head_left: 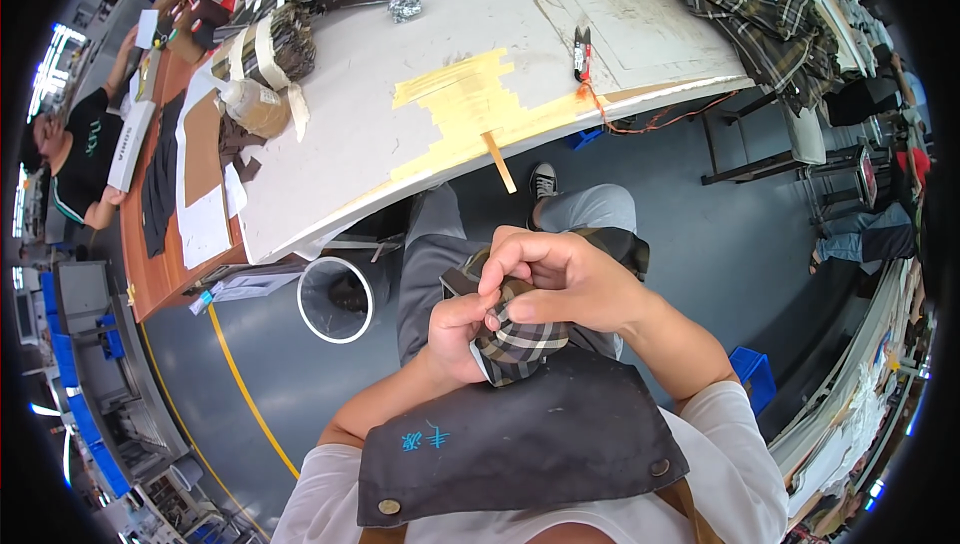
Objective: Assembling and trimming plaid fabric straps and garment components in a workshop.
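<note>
Over my lap, both hands work on one piece of dark plaid fabric, bunched and folded. My left hand pinches its edge from the left, with the thumb and fingertips pressed together. From the right my right hand grips the same cloth, its thumb and index finger meeting near the left fingertips. Whether anything small sits between the fingertips cannot be made out. Part of the fabric hangs out behind my right hand. A dark apron covers my chest below the cloth.
Ahead stands a pale worktable with yellow tape patches, red-handled thread snips on a cord, a plastic bottle and plaid fabric stacks. A white-rimmed bin is on the floor at left. A person is at far left.
</note>
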{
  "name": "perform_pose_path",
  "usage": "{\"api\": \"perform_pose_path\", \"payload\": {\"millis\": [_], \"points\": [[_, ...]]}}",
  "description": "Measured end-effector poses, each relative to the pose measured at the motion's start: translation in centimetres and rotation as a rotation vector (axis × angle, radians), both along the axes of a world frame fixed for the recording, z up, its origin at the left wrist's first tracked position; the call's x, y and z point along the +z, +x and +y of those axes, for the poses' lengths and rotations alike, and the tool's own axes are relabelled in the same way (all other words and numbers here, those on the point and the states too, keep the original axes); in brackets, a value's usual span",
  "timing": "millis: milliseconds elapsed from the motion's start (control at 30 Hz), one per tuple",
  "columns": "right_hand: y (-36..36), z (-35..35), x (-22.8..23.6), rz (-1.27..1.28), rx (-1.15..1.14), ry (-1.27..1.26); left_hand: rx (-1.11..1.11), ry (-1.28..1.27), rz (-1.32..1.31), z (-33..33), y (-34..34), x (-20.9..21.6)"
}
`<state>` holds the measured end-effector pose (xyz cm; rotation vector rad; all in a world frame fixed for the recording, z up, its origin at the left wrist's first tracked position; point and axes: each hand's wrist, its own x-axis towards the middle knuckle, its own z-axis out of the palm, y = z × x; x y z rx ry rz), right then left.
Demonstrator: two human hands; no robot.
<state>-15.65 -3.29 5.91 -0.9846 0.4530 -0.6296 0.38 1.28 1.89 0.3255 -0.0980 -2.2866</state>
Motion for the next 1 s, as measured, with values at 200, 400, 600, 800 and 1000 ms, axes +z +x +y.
{"api": "perform_pose_path", "payload": {"millis": [200, 400, 600, 800, 1000], "points": [[-0.1, 0.6, -0.2, -0.17, -0.017, 0.19, -0.036, 0.04, 0.068, 0.3, 0.1, 0.2], [-1.1, 1.6, 0.0, -0.08, -0.025, -0.044, -0.036, 0.1, 0.118, 0.9, -0.1, 0.5], [-3.7, 3.3, 1.4, 0.008, -0.094, -0.128, 0.027, -0.091, 0.301, 0.7, 0.4, 0.9], [-9.7, 6.1, 4.2, 0.345, -0.412, -0.419, -0.449, -0.829, -0.449, -1.8, 0.9, -0.1], [-15.6, 3.6, 2.5, 0.729, -0.763, -0.333, -0.235, -1.935, -1.044, -1.9, -2.3, -4.2]]}}
